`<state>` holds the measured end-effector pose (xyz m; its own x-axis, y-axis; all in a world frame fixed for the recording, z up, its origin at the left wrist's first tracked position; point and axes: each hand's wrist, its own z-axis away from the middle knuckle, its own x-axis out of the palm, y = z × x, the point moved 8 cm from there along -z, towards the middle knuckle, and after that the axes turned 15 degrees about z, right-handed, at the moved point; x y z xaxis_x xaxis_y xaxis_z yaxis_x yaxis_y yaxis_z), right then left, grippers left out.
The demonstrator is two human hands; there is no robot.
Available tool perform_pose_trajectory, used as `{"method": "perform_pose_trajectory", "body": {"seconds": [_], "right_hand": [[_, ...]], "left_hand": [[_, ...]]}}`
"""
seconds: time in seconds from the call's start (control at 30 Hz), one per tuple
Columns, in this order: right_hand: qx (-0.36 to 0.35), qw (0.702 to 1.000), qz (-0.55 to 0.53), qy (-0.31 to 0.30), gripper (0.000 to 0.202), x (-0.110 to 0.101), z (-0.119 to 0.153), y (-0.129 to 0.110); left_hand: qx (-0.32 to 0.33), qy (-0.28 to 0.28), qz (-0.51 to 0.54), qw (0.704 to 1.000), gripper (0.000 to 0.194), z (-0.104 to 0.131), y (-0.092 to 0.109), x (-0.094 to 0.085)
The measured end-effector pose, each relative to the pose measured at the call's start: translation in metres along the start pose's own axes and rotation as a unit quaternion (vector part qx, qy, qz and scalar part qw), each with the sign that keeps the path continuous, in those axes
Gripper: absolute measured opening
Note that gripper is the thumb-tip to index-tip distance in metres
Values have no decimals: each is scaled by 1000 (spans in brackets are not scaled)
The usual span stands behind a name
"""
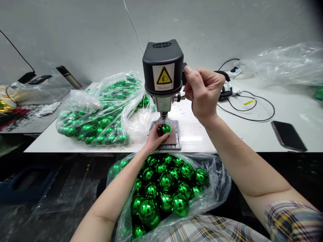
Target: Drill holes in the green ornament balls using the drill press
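Note:
A shiny green ball [166, 129] is held in the fingers of my left hand [155, 137], directly beneath the bit of a small black drill press [163, 69]. Under the ball lies a brown pad [171, 139] on the machine's grey metal base [178, 134]. My right hand [204, 90] is closed around the end of the lever at the machine's right side; its fingers hide most of the grip. Below the table edge, an open clear plastic bag [218, 188] holds several green balls [167, 182] near my lap.
On the white table [196, 141], a clear bag of green balls [98, 126] lies left of the machine. Headphones [225, 89], a black cable [268, 118] and a phone [288, 135] are to the right. Clear plastic [290, 65] lies back right; a white glove [47, 109] lies far left.

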<state>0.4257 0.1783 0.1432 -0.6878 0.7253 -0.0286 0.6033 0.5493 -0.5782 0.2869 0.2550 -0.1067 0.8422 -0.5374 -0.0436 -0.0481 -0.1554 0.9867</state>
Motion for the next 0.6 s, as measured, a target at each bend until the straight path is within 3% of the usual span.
{"method": "perform_pose_trajectory", "body": {"seconds": [0.6], "right_hand": [[7, 999, 28, -26, 54, 1, -2, 0]], "left_hand": [[10, 3, 23, 1000, 52, -8, 1, 0]]}}
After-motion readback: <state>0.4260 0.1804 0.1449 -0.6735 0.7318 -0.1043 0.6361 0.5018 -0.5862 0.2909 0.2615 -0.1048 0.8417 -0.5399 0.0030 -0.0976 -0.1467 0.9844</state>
